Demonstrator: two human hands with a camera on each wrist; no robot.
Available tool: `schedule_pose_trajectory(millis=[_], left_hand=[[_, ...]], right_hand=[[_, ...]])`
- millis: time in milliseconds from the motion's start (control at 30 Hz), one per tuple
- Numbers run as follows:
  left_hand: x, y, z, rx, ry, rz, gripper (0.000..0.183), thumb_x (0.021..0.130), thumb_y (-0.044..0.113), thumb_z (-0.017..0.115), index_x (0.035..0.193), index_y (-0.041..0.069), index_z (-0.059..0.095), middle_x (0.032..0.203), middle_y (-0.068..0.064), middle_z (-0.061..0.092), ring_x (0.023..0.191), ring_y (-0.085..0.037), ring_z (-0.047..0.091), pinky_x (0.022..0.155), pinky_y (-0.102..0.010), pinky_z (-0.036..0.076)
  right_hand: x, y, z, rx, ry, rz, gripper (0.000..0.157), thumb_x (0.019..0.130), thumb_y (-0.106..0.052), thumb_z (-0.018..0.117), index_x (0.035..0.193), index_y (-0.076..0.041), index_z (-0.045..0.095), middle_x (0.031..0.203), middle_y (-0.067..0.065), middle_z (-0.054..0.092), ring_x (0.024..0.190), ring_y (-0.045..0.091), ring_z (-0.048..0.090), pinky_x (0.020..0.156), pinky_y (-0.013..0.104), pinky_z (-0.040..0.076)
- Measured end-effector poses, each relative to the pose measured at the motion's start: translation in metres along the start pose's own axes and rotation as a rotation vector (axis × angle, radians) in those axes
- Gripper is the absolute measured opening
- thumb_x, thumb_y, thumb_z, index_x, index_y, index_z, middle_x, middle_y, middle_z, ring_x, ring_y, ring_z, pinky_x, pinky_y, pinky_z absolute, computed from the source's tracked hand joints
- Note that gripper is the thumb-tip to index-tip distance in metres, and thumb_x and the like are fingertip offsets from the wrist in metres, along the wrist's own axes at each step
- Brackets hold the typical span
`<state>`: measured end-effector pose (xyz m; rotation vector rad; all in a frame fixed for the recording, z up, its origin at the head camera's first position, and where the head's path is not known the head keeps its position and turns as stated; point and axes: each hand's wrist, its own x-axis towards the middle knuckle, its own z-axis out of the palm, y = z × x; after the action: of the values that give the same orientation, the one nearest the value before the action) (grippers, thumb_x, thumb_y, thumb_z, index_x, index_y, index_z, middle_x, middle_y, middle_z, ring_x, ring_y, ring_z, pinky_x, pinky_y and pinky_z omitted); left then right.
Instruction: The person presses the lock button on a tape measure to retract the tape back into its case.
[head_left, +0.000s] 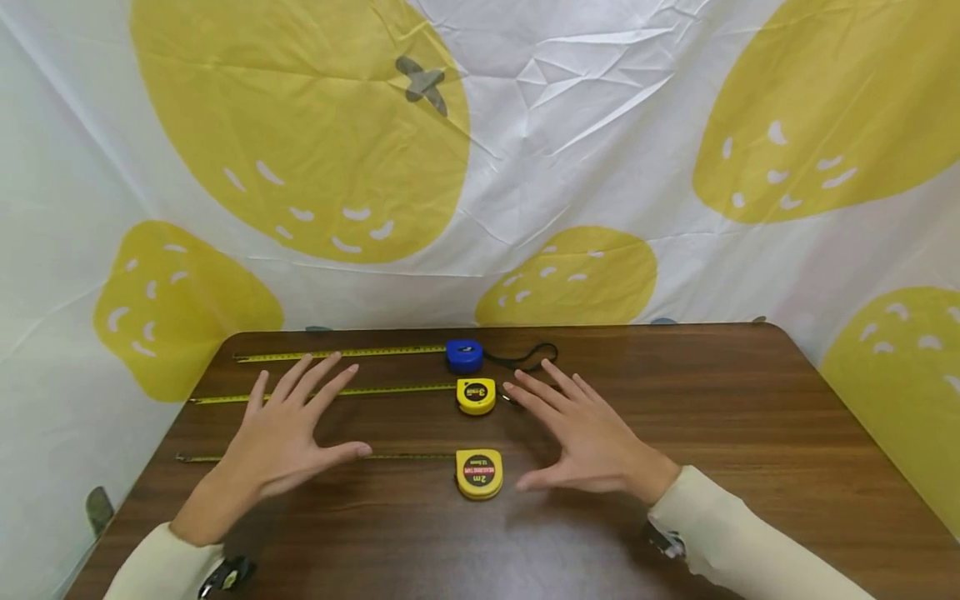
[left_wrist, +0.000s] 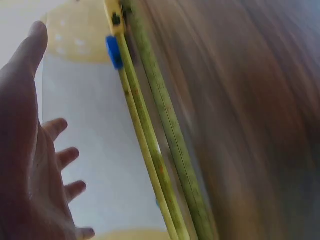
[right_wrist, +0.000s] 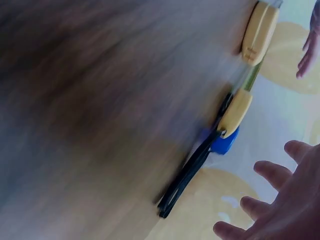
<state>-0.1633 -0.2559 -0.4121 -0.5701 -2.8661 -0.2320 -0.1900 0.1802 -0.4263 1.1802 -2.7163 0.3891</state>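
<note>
Three tape measures lie in a column on the table, blades drawn out to the left: a blue one (head_left: 465, 356) at the back, a yellow one marked 3 m (head_left: 476, 397) in the middle, a yellow one marked 2 m (head_left: 479, 474) in front. My left hand (head_left: 281, 442) is spread above the blades, holding nothing. To the right of the cases, my right hand (head_left: 585, 442) also has its fingers apart and holds nothing. In the left wrist view the blades (left_wrist: 170, 125) run past the left hand (left_wrist: 25, 155). The right wrist view shows the right hand (right_wrist: 290, 200) beside the cases.
A black wrist strap (head_left: 551, 350) trails from the blue case; dark cord shows in the right wrist view too. The brown wooden table (head_left: 750, 433) has rounded back corners. Behind it hangs a white cloth (head_left: 570, 125) with yellow fruit prints. Each wrist carries a small dark device.
</note>
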Motion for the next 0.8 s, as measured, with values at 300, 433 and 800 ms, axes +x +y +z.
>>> schedule_pose_trajectory(millis=[300,433,800], left_hand=[[-0.034,-0.052,-0.007,-0.250,-0.049,-0.026,0.100,0.092,0.053,0.087,0.173,0.027,0.035,0.175,-0.009,0.033,0.159,-0.051,0.027,0.108,-0.089,0.019],[-0.045,-0.074,-0.009,-0.260,-0.029,-0.059,0.091,0.088,0.050,0.091,0.163,0.016,0.051,0.165,-0.017,0.047,0.150,-0.053,0.039,0.104,-0.085,0.027],[-0.066,-0.118,-0.007,-0.208,-0.111,-0.106,0.059,0.093,0.036,0.089,0.140,0.005,0.070,0.144,-0.024,0.064,0.132,-0.057,0.055,0.100,-0.077,0.044]], right_hand=[[0.009,-0.016,0.007,0.149,0.005,-0.028,0.122,0.084,-0.101,0.047,0.171,-0.016,0.040,0.175,0.010,0.039,0.162,0.045,0.029,0.121,0.071,0.033],[0.012,-0.022,0.011,0.201,-0.003,-0.012,0.117,0.082,-0.090,0.070,0.169,-0.016,0.043,0.170,0.013,0.045,0.156,0.042,0.040,0.114,0.070,0.043],[0.027,-0.040,0.020,0.275,-0.078,0.013,0.111,0.076,-0.072,0.090,0.165,-0.018,0.050,0.163,0.009,0.052,0.149,0.034,0.048,0.105,0.067,0.052]])
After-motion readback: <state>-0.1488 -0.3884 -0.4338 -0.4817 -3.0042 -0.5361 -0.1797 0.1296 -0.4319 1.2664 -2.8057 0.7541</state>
